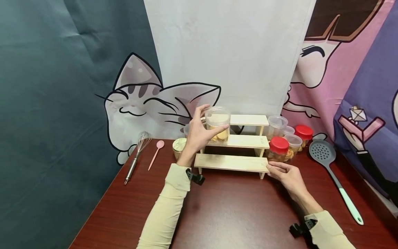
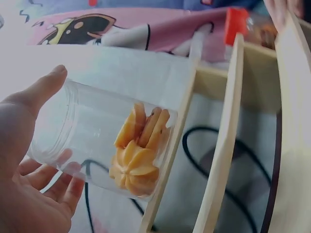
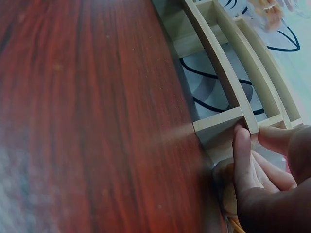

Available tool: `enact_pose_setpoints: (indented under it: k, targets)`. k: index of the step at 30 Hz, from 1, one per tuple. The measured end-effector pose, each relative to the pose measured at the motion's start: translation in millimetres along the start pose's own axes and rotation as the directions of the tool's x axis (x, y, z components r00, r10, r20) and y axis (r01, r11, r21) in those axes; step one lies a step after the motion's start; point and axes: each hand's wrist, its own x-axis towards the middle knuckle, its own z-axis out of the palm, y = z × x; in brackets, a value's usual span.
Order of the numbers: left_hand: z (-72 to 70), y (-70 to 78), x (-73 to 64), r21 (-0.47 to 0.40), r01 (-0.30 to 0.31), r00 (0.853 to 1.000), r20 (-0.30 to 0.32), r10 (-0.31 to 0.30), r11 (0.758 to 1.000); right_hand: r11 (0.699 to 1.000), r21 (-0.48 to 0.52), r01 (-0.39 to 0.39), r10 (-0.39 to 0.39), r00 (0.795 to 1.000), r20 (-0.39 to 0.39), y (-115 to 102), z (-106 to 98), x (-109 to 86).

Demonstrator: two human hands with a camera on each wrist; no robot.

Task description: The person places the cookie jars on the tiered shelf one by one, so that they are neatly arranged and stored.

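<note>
My left hand [image 1: 196, 133] grips a clear plastic jar [image 1: 217, 119] near its threaded rim, thumb on one side and fingers on the other. Golden cookies [image 2: 135, 167], some swirl-shaped, lie at the bottom of the jar. In the left wrist view the jar's base is right at the edge of the top board of a three-step wooden rack [image 1: 231, 162]. With my right hand [image 1: 287, 177] I pinch the right end of the rack's lowest board, thumb above and a finger below, as the right wrist view shows.
Red-lidded jars [image 1: 278, 145] and clear tubs [image 1: 277, 125] stand right of the rack. Beyond them lies a grey slotted turner [image 1: 323, 152]. Left of the rack are a light-topped jar [image 1: 179, 145], a pink spoon [image 1: 160, 144] and a whisk [image 1: 136, 157]. A printed cloth hangs behind.
</note>
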Motion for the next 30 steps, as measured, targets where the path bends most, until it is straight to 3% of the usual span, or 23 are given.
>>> enact_pose_setpoints:
  k: [4, 13, 20, 25, 30]
  targets:
    - [22.1, 7.1, 10.2, -0.088, 0.001, 1.000, 0.019, 0.000, 0.996, 1.000, 0.023, 0.006, -0.006, 1.000, 0.004, -0.4, -3.8, 0.5]
    - [75.4, 11.0, 35.6, -0.152, 0.019, 0.998, 0.065, -0.009, 0.988, 0.999, -0.049, 0.018, -0.019, 1.000, -0.010, 1.4, -7.3, 0.0]
    - [107.9, 20.1, 59.4, -0.109, 0.088, 0.995, 0.052, -0.083, 0.990, 0.998, -0.064, 0.024, -0.023, 1.000, 0.007, 4.1, -6.6, -1.5]
    - [126.6, 26.2, 74.6, -0.053, 0.137, 0.988, 0.080, -0.132, 0.989, 0.998, -0.064, 0.022, -0.021, 1.000, 0.010, 4.1, -5.5, -2.4]
    - [141.2, 24.2, 86.5, 0.023, 0.145, 0.985, 0.091, -0.146, 0.989, 0.997, -0.071, 0.020, -0.018, 1.000, 0.018, 4.5, -2.7, -0.5]
